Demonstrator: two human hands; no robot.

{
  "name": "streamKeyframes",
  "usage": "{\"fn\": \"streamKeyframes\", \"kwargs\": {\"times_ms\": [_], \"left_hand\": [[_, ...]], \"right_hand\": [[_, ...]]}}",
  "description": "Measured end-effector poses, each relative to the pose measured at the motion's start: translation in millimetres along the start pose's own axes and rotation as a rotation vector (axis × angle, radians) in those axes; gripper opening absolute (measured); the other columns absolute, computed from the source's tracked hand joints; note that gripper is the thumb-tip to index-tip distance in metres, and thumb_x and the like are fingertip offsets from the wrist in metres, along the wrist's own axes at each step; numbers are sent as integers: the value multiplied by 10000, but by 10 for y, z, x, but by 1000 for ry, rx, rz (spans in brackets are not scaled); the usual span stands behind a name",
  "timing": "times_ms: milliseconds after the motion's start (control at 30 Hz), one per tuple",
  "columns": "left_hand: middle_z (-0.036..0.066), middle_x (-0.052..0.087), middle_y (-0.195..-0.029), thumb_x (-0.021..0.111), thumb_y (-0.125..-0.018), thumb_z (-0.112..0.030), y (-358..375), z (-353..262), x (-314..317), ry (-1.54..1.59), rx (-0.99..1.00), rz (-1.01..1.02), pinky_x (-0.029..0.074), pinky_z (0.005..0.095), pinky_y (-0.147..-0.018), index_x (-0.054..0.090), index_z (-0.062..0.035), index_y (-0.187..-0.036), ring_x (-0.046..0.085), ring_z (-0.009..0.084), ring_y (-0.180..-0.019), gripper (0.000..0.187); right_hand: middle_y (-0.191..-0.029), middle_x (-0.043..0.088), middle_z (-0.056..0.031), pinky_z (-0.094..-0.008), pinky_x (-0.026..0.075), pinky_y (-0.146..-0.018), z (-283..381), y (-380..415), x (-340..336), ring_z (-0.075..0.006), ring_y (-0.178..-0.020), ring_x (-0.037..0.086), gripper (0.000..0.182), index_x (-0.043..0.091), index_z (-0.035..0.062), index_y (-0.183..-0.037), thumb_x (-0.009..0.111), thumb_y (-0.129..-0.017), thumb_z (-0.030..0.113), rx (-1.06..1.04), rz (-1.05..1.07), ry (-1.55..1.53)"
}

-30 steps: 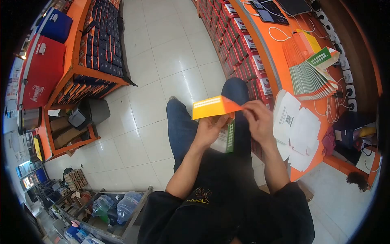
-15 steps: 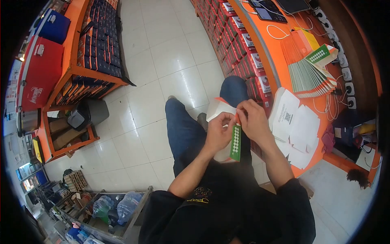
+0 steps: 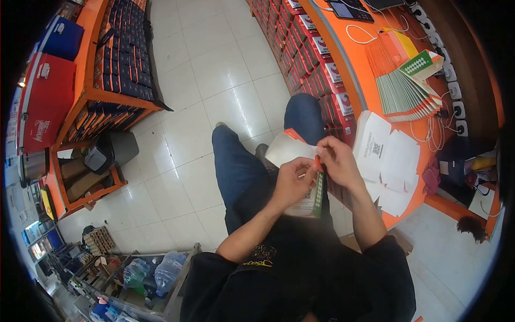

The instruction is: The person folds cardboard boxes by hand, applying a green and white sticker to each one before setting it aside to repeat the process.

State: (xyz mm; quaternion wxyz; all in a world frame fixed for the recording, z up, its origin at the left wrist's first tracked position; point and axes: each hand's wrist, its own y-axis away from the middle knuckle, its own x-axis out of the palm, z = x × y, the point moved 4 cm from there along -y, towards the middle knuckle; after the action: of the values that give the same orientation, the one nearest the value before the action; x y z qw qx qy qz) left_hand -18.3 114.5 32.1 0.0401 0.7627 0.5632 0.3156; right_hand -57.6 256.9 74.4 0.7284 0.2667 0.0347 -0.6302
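A thin cardboard carton [image 3: 289,149], partly folded, is held above my lap between both hands. It has a white face, orange flaps and a green side strip with a white pattern. My left hand [image 3: 294,185] pinches it near an orange flap at the middle. My right hand [image 3: 340,163] pinches the same area from the other side, thumb and fingers closed on the board. Part of a QR code shows below my left hand. My fingers cover much of the fold.
Flat white carton sheets [image 3: 373,144] lie on the orange counter [image 3: 343,48] at my right. Behind them is a fanned row of folded cartons [image 3: 405,99], near cables and a phone [image 3: 348,11]. Red boxes [image 3: 314,70] are stacked below the counter. Shelves of dark boxes [image 3: 123,59] stand left.
The carton has turned in my hands: its green side looks narrower, and a printed face with a QR code now shows. Both hands still pinch it, with my fingers slightly shifted.
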Motion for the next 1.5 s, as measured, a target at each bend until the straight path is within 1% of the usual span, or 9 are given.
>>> {"fn": "streamKeyframes", "kwargs": {"times_ms": [200, 333, 433, 500, 600, 800, 1333, 1400, 1500], "left_hand": [[49, 686, -910, 604, -990, -95, -8, 138, 17, -174, 57, -47, 521, 212, -715, 616, 51, -1034, 629, 52, -793, 153], [67, 676, -905, 601, -972, -67, -3, 89, -1, -49, 43, -82, 525, 227, -650, 605, 57, -1042, 651, 93, -824, 142], [69, 672, -907, 595, -990, -111, -2, 85, -27, -46, 33, -52, 528, 234, -663, 592, 57, -1053, 650, 92, -808, 179], [55, 660, -887, 568, -1015, -154, -19, 106, -57, 8, -25, -74, 523, 238, -663, 592, 50, -1053, 630, 83, -770, 209], [34, 646, -867, 540, -1033, -173, -39, 143, -80, 84, -14, -14, 510, 236, -646, 594, 44, -1062, 600, 72, -733, 225], [7, 633, -860, 534, -1038, -186, -56, 151, -94, 139, 6, -17, 483, 214, -639, 603, 28, -1085, 571, 51, -718, 229], [29, 665, -879, 597, -1005, -146, -68, 143, -143, 129, 106, -77, 497, 218, -684, 621, 56, -1074, 607, 58, -774, 215], [39, 672, -859, 607, -994, -118, -66, 139, -141, 64, 56, -101, 505, 223, -682, 629, 62, -1053, 611, 63, -759, 191], [43, 674, -830, 611, -988, -104, -44, 144, -129, -1, 77, -91, 514, 227, -683, 632, 63, -1027, 620, 69, -745, 173]], "right_hand": [[-828, 617, -118, -307, 475, -633, 187, -11, -25, -162, -696, 612, 140, 614, -59, -916, 664, -901, 71, -359, -83, 474], [-839, 619, -146, -329, 504, -662, 127, -75, -99, -235, -711, 641, 122, 659, -38, -919, 698, -855, 58, -42, 29, 174], [-847, 620, -114, -300, 499, -686, 24, -87, -109, -176, -729, 629, 130, 674, -33, -911, 717, -865, 81, 53, 123, 160], [-849, 629, -79, -275, 488, -682, -100, -105, -55, -128, -719, 603, 157, 680, -34, -922, 731, -877, 107, 24, 223, -103], [-849, 623, -60, -267, 479, -677, -88, -94, -47, -114, -734, 591, 154, 693, -35, -913, 727, -888, 113, 28, 158, -170], [-905, 645, -54, -254, 445, -633, 116, -5, -94, -97, -702, 553, 108, 734, 2, -904, 740, -866, 103, -4, 108, 37], [-941, 590, -28, -218, 382, -609, -194, 149, 176, -73, -741, 511, 85, 716, 9, -871, 731, -865, 92, -112, -170, -162], [-937, 592, -29, -218, 381, -609, -219, 115, 208, -76, -732, 505, 93, 714, 12, -876, 729, -869, 103, -66, -177, -333], [-943, 598, -33, -222, 393, -619, -199, 113, 183, -78, -748, 522, 98, 711, 11, -878, 723, -875, 108, -98, -102, -168]]}}
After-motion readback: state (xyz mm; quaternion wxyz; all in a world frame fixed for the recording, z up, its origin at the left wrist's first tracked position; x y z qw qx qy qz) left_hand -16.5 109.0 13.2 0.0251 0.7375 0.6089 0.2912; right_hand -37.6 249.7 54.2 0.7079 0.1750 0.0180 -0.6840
